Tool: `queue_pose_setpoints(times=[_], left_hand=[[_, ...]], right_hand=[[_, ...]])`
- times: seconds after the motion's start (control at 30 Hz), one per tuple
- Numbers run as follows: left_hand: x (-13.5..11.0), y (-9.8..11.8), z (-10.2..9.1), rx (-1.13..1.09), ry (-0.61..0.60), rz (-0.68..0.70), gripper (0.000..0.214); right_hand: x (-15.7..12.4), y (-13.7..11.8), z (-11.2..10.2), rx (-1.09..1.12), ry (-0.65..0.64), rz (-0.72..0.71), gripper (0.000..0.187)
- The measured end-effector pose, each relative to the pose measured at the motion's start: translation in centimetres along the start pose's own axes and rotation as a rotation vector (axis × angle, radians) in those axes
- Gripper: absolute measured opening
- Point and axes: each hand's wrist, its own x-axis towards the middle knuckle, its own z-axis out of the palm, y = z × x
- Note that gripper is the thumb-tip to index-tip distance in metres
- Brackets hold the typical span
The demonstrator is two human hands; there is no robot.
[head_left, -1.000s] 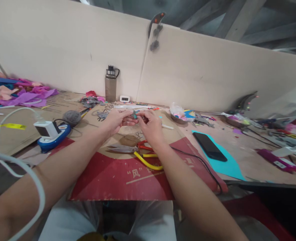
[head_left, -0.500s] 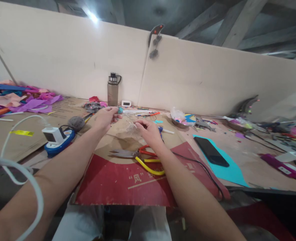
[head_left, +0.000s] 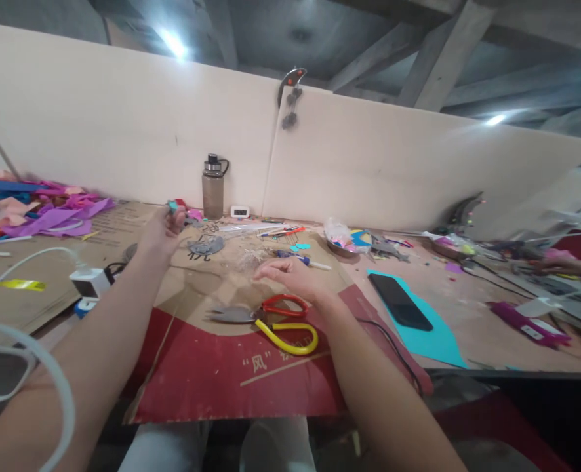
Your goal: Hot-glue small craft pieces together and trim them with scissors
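My left hand (head_left: 165,229) is raised over the far left of the cardboard, fingers curled around a small teal piece (head_left: 173,206) that shows at the fingertips. My right hand (head_left: 290,278) hovers low over the cardboard (head_left: 197,367), fingers loosely stretched toward the left, with nothing seen in them. Just beyond it lie a blue glue gun (head_left: 298,257) with a white stick and a clear, stringy clump (head_left: 251,259). Nearer to me rest scissors (head_left: 234,315) with one red and one yellow handle. A grey flat piece (head_left: 206,246) lies between the hands, farther back.
A water bottle (head_left: 212,190) and a small white device (head_left: 240,212) stand by the partition. To the right, a black phone (head_left: 399,301) lies on a turquoise sheet (head_left: 442,347). A charger (head_left: 91,283) and white cable sit at left. Another person's hand (head_left: 559,265) shows far right.
My left hand has moved left with the teal piece, away from the right hand. My right hand has come slightly nearer to me, its fingers loosening. The view has shifted a little.
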Motion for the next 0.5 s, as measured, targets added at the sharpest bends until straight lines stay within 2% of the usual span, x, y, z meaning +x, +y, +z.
queue_pose_setpoints(times=[0.03, 0.1, 0.13, 0.2, 0.27, 0.37, 0.43, 0.5], left_hand=[[-0.5, -0.6, 0.2, 0.058, -0.051, -0.014, 0.013], [-1.7, -1.9, 0.7, 0.186, -0.170, -0.055, 0.011], [-2.4, -2.5, 0.9, 0.242, -0.236, -0.079, 0.009], [-3.6, -3.6, 1.3, 0.333, -0.335, -0.111, 0.007], [-4.6, -4.2, 1.5, 0.406, -0.409, -0.168, 0.007], [-5.3, -4.4, 1.5, 0.442, -0.468, -0.240, 0.007], [-5.3, -4.4, 1.5, 0.425, -0.476, -0.273, 0.006], [-5.2, -4.4, 1.5, 0.402, -0.475, -0.297, 0.004]], right_hand=[[-0.2, 0.7, -0.5, -0.076, 0.099, 0.032, 0.035], [-0.7, 2.4, -1.5, -0.274, 0.390, 0.159, 0.043], [-0.9, 3.2, -1.9, -0.414, 0.456, 0.234, 0.042], [-1.2, 4.8, -2.2, -0.670, 0.506, 0.393, 0.036], [-1.3, 5.9, -2.0, -0.792, 0.476, 0.465, 0.033], [-0.7, 6.8, -1.6, -0.661, 0.449, 0.503, 0.024], [-0.1, 7.2, -1.9, -0.404, 0.514, 0.482, 0.013], [0.4, 7.5, -2.7, -0.144, 0.573, 0.377, 0.005]])
